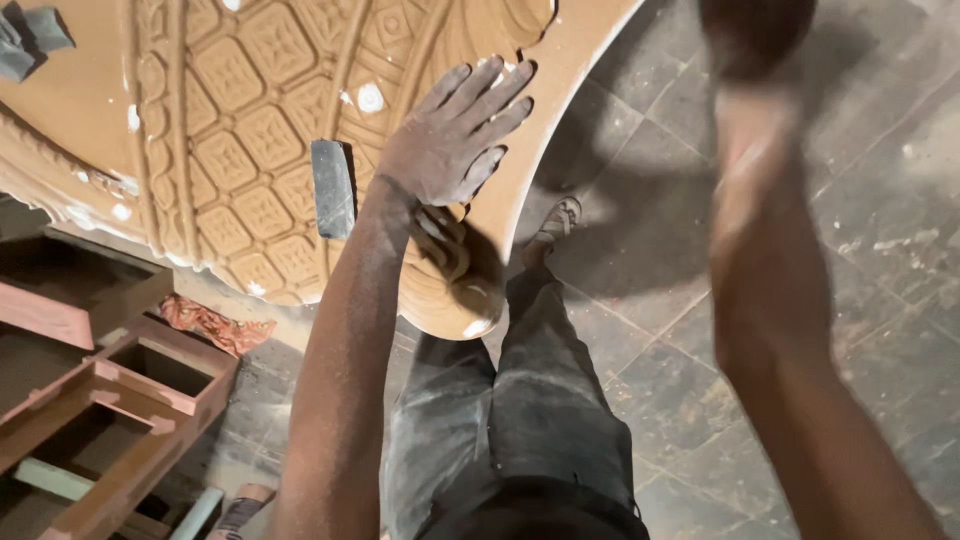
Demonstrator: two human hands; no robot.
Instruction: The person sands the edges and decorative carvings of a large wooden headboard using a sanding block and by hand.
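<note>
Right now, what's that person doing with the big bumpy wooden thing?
A person stands over a large carved wooden panel with a diamond pattern and white filler spots. Their dusty left hand lies flat on the panel near its curved edge, fingers spread. A dark sanding block lies on the carving just beside that hand. The right hand is raised off to the side and blurred, so what it holds, if anything, cannot be told. Wooden frames sit on the tiled floor.
</note>
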